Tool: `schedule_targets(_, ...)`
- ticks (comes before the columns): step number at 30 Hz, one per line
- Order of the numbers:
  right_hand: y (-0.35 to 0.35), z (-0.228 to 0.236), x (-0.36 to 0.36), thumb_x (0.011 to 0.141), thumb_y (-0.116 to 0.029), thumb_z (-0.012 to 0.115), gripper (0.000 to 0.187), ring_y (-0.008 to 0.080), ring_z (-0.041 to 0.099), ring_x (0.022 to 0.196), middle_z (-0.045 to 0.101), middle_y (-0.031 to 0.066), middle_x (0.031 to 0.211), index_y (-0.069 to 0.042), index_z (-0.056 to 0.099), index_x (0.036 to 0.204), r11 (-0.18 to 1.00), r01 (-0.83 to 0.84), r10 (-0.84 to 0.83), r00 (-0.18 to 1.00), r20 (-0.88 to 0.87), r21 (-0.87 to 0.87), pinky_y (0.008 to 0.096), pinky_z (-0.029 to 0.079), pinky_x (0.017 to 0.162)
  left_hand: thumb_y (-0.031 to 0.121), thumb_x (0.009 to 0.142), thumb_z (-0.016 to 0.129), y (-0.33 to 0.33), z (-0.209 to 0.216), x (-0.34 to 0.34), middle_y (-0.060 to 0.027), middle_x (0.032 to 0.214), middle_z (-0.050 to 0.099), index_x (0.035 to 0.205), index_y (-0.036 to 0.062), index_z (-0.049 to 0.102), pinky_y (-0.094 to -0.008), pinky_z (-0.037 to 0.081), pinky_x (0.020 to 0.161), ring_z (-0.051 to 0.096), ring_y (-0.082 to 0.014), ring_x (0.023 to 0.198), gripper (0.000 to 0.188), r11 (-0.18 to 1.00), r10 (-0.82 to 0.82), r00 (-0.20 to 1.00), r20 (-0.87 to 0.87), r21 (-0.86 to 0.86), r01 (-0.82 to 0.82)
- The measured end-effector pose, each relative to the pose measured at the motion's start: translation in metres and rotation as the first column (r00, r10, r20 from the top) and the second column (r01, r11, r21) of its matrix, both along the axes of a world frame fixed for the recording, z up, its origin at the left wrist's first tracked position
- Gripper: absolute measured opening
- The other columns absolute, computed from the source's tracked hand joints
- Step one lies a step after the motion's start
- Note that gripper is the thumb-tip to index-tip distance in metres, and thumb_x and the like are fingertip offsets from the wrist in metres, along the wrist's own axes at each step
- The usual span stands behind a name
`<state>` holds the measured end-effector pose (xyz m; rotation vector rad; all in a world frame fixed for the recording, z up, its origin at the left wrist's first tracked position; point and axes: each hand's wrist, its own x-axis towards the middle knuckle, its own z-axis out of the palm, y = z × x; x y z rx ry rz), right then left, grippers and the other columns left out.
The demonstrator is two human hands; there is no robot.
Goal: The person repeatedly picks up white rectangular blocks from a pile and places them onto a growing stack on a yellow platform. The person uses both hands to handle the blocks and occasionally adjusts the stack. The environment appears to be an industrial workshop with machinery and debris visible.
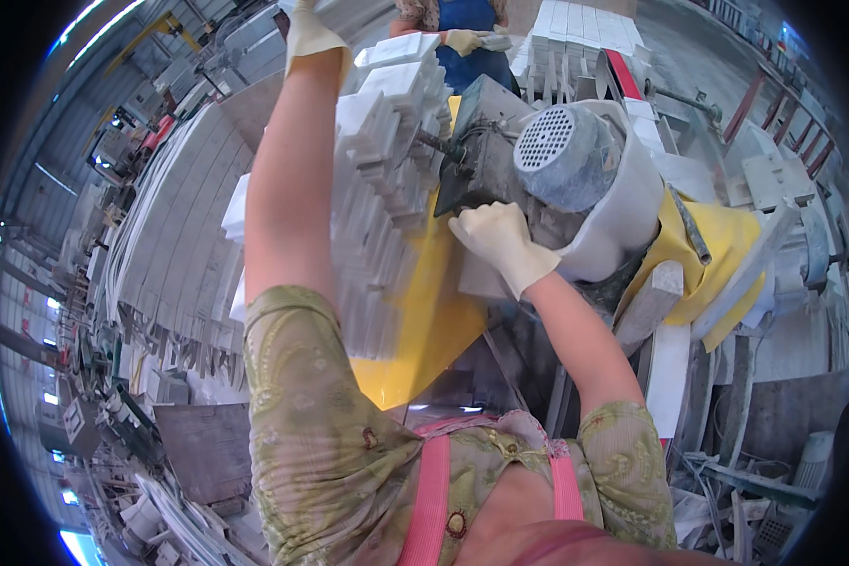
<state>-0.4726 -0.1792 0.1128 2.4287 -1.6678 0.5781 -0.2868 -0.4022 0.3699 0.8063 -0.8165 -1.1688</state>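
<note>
My left hand (313, 36), in a pale cream glove, reaches far forward past the left side of a tall stack of white stone strips (387, 94). The upper edge of the picture cuts its fingers off, so its grip does not show. My right hand (500, 236), gloved alike, is closed with bent fingers against the lower edge of a dusty grey machine (500, 127). What it may hold is hidden. Just right of that hand sits a round electric motor (585, 179) with a perforated end cover. Yellow sheeting (420, 330) lies below the stack.
Across the stack stands a co-worker in a blue apron (467, 66), a gloved hand (462, 41) at some grey strips. Long pale slabs (174, 208) lean at the left. Yellow cloth (726, 236) with a metal bar (690, 226) hangs at the right, beside a stone block (653, 297).
</note>
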Motion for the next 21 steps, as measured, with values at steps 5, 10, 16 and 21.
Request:
schedule_targets(5, -0.002, -0.003, 0.002, 0.087, -0.024, 0.061, 0.020, 0.0264, 0.068, 0.055, 0.067, 0.0079, 0.061, -0.014, 0.068, 0.072, 0.988, -0.007, 0.005, 1.000, -0.010, -0.151, 0.0393, 0.053, 0.049, 0.041, 0.075, 0.080, -0.050, -0.028, -0.036, -0.0104, 0.117, 0.066, 0.121, 0.0085, 0.060, -0.0519, 0.055, 0.076, 0.066, -0.0328, 0.100, 0.060, 0.998, 0.029, 1.000, -0.003, 0.064, -0.029)
schedule_targets(10, -0.001, -0.002, 0.002, 0.088, -0.019, 0.058, 0.014, 0.0275, 0.072, 0.071, 0.071, 0.0073, 0.072, -0.014, 0.069, 0.081, 0.996, 0.026, -0.023, 0.999, -0.043, 0.085, 0.0415, 0.056, 0.059, 0.041, 0.072, 0.082, -0.094, -0.050, -0.057, -0.0099, 0.114, 0.066, 0.119, 0.0084, 0.061, -0.0511, 0.055, 0.076, 0.066, -0.0318, 0.098, 0.061, 0.989, 0.067, 0.997, 0.032, 0.128, -0.070)
schedule_targets(16, 0.000, 0.003, 0.001, 0.094, -0.023, 0.055, 0.024, 0.0311, 0.072, 0.064, 0.071, 0.0098, 0.070, -0.014, 0.070, 0.077, 0.993, 0.003, -0.001, 1.000, -0.014, 0.120, 0.0449, 0.055, 0.053, 0.041, 0.070, 0.084, -0.123, -0.060, -0.064, -0.0093, 0.111, 0.066, 0.117, 0.0083, 0.062, -0.0502, 0.055, 0.076, 0.066, -0.0306, 0.096, 0.062, 0.963, 0.170, 0.981, 0.089, 0.197, -0.184)
schedule_targets(21, 0.002, 0.010, 0.002, 0.090, -0.022, 0.058, 0.024, 0.0312, 0.069, 0.059, 0.067, 0.0118, 0.063, -0.011, 0.068, 0.070, 0.993, 0.003, -0.009, 0.999, 0.050, 0.118, 0.0439, 0.054, 0.051, 0.037, 0.064, 0.089, -0.130, -0.062, -0.067, -0.0077, 0.104, 0.066, 0.109, 0.0078, 0.064, -0.0467, 0.055, 0.073, 0.064, -0.0251, 0.088, 0.060, 0.914, 0.260, 0.963, 0.075, 0.303, -0.271)
